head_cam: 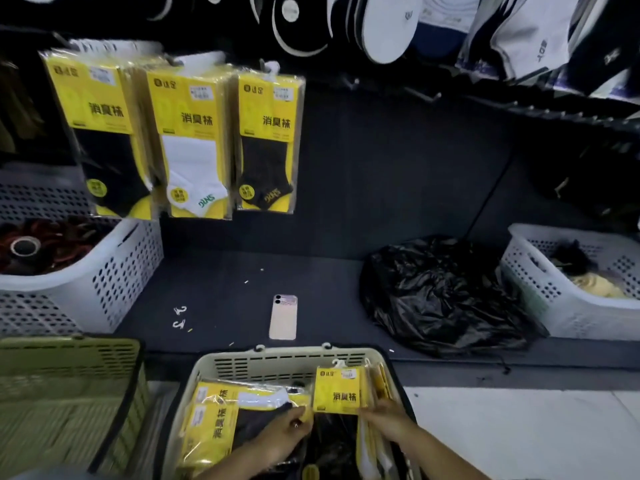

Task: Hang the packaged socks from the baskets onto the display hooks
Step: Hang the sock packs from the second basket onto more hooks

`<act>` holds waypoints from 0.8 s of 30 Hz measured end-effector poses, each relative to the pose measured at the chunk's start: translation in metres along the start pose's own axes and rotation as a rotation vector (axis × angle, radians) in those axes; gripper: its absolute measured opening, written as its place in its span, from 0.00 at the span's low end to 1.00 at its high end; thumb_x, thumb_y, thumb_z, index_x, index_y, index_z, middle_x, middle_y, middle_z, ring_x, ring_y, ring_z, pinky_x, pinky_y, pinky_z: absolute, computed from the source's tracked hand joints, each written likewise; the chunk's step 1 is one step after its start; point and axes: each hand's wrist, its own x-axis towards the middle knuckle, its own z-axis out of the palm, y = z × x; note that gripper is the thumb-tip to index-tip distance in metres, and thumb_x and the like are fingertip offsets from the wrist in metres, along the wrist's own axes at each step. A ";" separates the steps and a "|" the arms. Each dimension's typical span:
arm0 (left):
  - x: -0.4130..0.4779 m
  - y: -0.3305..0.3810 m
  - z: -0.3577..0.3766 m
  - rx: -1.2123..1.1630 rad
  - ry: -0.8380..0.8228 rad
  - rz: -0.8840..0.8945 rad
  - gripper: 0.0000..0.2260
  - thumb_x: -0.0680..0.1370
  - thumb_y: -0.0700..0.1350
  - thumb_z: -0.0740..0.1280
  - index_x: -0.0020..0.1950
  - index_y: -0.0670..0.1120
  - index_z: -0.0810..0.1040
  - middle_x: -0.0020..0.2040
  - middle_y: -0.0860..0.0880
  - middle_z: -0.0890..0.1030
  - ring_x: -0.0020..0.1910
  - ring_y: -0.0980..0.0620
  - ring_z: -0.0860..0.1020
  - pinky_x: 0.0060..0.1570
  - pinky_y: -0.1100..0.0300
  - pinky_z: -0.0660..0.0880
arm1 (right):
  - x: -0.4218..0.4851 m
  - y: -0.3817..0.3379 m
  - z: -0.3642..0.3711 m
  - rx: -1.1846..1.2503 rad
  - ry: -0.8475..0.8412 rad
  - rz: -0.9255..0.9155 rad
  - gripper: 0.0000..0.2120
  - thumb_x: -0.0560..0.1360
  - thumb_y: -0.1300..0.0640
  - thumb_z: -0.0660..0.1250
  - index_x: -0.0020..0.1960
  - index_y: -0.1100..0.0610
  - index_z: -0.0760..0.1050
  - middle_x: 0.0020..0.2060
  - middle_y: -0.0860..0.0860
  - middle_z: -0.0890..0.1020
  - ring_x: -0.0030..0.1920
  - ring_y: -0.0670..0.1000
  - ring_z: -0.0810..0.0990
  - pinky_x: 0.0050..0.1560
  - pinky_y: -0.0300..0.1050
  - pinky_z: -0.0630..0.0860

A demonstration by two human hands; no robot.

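While it stands upright at the right end of the cream basket (277, 363), the yellow sock pack (337, 389) is bracketed low down by both hands. The left hand (284, 434) pinches its lower left edge, fingers curled onto the film. The right hand (384, 420) meets the lower right corner, but its fingertips slip out of sight behind the card, so whether they clamp it cannot be told. More packs (214, 424) lie flat and overlapping in the basket's left half, glossy film over yellow card and black or white fabric. Others stand on edge just right of the held one.

Beyond the slotted basket rim lies a dark, matte shelf (242, 289). On it rest a pale phone (283, 317) lying face down, two small white plastic hangers (180, 317), and a crumpled, shiny black plastic bag (440, 292). White perforated baskets sit at the shelf's left (104, 282) and right (571, 313) ends. A green slotted basket (69, 393) stands beside the cream one.

Above the shelf, three rows of hung packs (192, 143) crowd the left of the back panel. Bare display hooks (422, 93) jut out to their right, under a row of loose white socks (388, 29).
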 end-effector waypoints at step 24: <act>-0.028 0.087 -0.067 -0.583 0.146 0.206 0.18 0.68 0.58 0.72 0.55 0.55 0.77 0.46 0.57 0.85 0.47 0.61 0.82 0.51 0.63 0.78 | -0.061 -0.119 -0.002 0.459 -0.052 -0.584 0.22 0.63 0.49 0.77 0.55 0.52 0.79 0.49 0.47 0.85 0.49 0.43 0.84 0.46 0.34 0.77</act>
